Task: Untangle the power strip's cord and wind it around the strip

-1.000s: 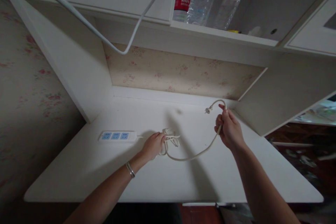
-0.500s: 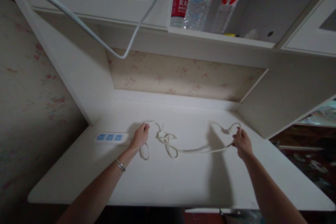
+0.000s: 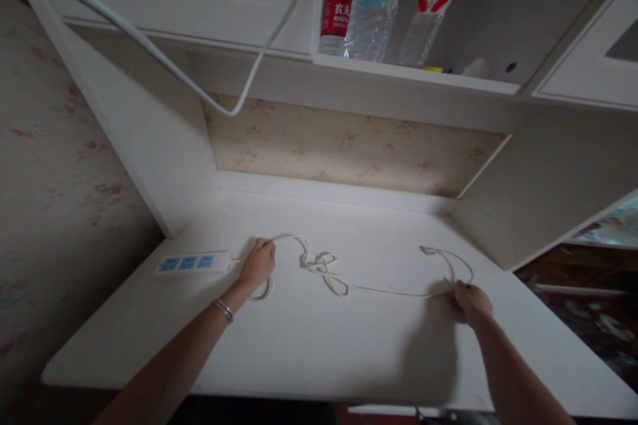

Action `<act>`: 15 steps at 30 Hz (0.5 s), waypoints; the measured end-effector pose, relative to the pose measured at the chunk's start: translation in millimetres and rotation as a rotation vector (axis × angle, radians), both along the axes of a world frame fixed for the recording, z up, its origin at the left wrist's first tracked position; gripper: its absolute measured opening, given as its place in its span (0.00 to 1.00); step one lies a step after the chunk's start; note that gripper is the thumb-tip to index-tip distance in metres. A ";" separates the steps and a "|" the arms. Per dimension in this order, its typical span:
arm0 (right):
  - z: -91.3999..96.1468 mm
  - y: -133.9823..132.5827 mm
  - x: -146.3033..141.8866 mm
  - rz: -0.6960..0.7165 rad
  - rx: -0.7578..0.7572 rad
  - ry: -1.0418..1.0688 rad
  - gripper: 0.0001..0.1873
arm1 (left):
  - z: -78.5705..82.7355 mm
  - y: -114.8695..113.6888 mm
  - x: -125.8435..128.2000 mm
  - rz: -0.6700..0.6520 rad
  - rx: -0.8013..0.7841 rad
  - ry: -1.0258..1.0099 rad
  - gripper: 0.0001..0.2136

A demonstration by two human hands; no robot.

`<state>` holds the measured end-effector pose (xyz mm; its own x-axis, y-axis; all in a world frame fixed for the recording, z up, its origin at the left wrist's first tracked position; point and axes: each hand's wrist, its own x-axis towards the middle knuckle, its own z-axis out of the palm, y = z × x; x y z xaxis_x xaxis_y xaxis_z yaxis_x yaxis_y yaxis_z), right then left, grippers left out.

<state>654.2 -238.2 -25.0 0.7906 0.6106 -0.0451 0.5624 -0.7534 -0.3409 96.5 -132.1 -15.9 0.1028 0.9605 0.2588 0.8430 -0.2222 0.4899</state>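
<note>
A white power strip [image 3: 192, 263] with blue sockets lies at the left of the white desk. Its thin white cord [image 3: 393, 291] runs rightward across the desktop, with a loose tangle of loops in the middle. My left hand [image 3: 259, 261] is closed on the cord just right of the strip, and a loop shows beneath the wrist. Farther right, my right hand [image 3: 471, 303] pinches the cord low over the desk. Past that grip the cord curves back to its plug [image 3: 427, 250], which lies on the desktop.
A thick pale cable [image 3: 232, 111] hangs in front of the cupboard. Bottles, one a clear bottle [image 3: 371, 20], stand on the open shelf above. Side panels and floral wallpaper [image 3: 343, 139] enclose the desk [image 3: 319, 345].
My left hand has shifted left, and the power strip has slid left. My right hand has moved toward me and slightly right, drawing the cord; the plug now rests on the desk farther from that hand.
</note>
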 end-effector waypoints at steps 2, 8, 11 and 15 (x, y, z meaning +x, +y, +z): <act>-0.6 -0.4 0.4 -0.020 -0.074 0.012 0.24 | 0.8 -2.7 2.7 -0.015 0.031 0.034 0.14; 5.8 -13.4 -11.4 -0.043 -0.184 0.031 0.34 | 17.8 -24.4 30.3 -0.161 0.203 0.100 0.17; 11.6 -19.2 -27.1 0.016 -0.216 -0.035 0.34 | 25.4 -40.2 49.8 -0.429 0.209 0.113 0.13; 12.8 -23.6 -57.8 0.233 -0.196 -0.114 0.27 | 23.6 -50.6 68.2 -0.617 0.121 0.107 0.14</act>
